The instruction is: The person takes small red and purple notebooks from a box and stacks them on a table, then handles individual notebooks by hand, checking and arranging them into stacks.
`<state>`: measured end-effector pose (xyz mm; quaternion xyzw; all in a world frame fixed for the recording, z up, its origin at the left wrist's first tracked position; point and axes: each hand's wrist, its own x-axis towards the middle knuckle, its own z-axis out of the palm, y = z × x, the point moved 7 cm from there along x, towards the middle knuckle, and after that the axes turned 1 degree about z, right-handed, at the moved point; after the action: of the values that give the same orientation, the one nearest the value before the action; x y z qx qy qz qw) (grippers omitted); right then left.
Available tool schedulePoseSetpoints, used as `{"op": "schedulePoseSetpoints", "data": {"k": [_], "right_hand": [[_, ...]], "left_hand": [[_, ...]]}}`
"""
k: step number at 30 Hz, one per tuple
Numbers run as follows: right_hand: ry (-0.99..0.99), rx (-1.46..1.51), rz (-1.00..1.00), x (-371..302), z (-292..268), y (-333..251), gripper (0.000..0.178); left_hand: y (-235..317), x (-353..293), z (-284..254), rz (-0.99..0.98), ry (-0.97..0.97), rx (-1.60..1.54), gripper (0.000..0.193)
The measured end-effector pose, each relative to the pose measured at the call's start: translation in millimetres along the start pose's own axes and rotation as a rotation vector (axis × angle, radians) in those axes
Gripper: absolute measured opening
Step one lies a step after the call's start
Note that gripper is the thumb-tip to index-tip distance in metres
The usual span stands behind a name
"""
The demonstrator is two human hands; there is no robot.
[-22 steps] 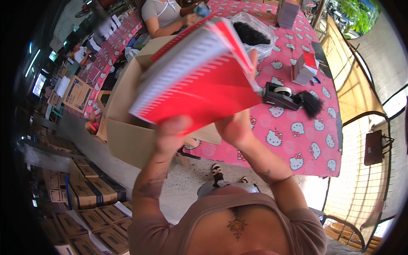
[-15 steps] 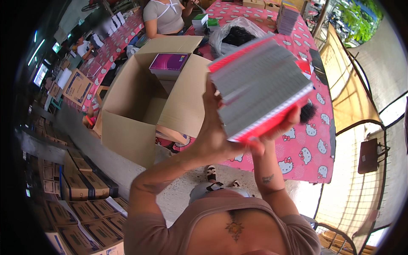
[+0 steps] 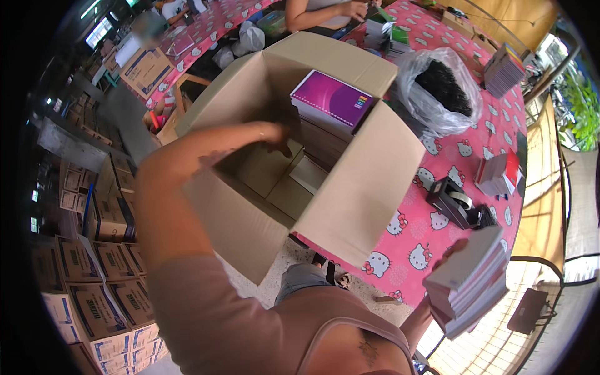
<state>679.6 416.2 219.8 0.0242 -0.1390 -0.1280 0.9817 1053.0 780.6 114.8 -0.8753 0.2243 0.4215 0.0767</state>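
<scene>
My left hand (image 3: 276, 139) reaches into a large opened cardboard box (image 3: 350, 206), fingers apart and pointing down toward its bottom flaps, with nothing seen in them. Inside, along the far right wall, stands a tall stack of notebooks (image 3: 331, 100) with a purple cover on top. Out to the right, my right hand (image 3: 442, 255) grips a thick stack of notebooks (image 3: 469, 281), held tilted with the page edges showing. Part of that hand is hidden behind the stack.
On the pink patterned table (image 3: 406, 256) are a tape dispenser (image 3: 453, 203), a red-covered notebook stack (image 3: 498, 173), a clear plastic bag (image 3: 437, 94) with black contents, and more notebooks (image 3: 504, 70). Another person's hands (image 3: 356, 10) work at the far side. Closed cartons (image 3: 94, 306) are piled at lower left.
My left hand has let go of the notebook stack and gone into the box. My right hand has carried the stack down and to the right. The view has shifted.
</scene>
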Motion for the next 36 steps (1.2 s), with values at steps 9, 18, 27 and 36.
{"op": "schedulePoseSetpoints", "data": {"k": [9, 18, 27, 36], "right_hand": [[-0.041, 0.033, 0.058, -6.2, -11.8, -0.5, 0.065], [-0.027, 0.029, 0.018, -8.9, -10.4, 7.1, 0.068], [-0.033, 0.032, -0.060, -29.7, -9.5, 9.7, 0.066], [0.043, 0.105, -0.068, -78.5, -21.3, -27.3, 0.061]], "left_hand": [[22.7, 55.9, 65.2, 0.086, 0.234, -0.283, 0.076], [-29.9, 51.5, 100.5, -0.030, -0.135, -0.817, 0.048], [-45.6, -57.6, -50.3, 0.093, 0.304, 0.468, 0.039], [174.3, -352.8, -92.9, 0.508, 1.443, -0.316, 0.023]]}}
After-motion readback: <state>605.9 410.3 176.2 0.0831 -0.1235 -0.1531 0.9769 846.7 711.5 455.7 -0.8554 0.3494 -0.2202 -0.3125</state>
